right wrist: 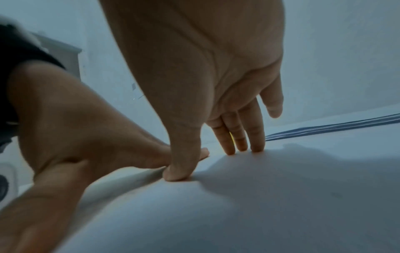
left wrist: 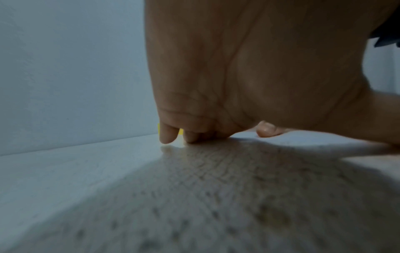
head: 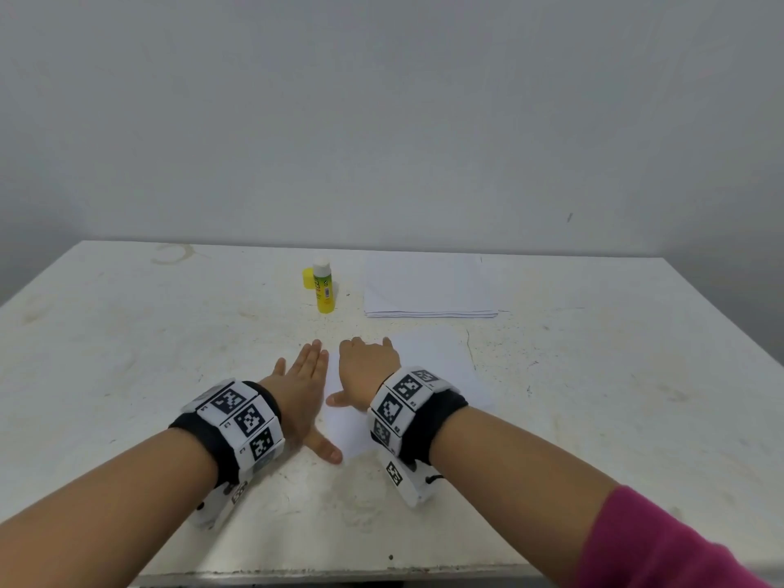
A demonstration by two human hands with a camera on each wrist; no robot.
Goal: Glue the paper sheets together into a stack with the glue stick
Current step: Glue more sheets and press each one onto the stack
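A single white paper sheet (head: 441, 367) lies on the table in front of me. My right hand (head: 367, 367) presses flat on its left part, fingers straight. In the right wrist view those fingers (right wrist: 238, 137) rest on the sheet (right wrist: 281, 196). My left hand (head: 303, 375) lies flat on the bare table just left of the sheet, its thumb reaching the sheet's near corner. Farther back stands a yellow-green glue stick (head: 324, 286) with a white top, its yellow cap (head: 307, 278) beside it. A stack of white sheets (head: 430, 288) lies to the stick's right.
The worn white table (head: 127, 354) meets a plain grey wall at its far edge. The table's near edge runs below my forearms. A pink sleeve (head: 662, 545) covers my right upper arm. Marker-covered bands wrap both wrists.
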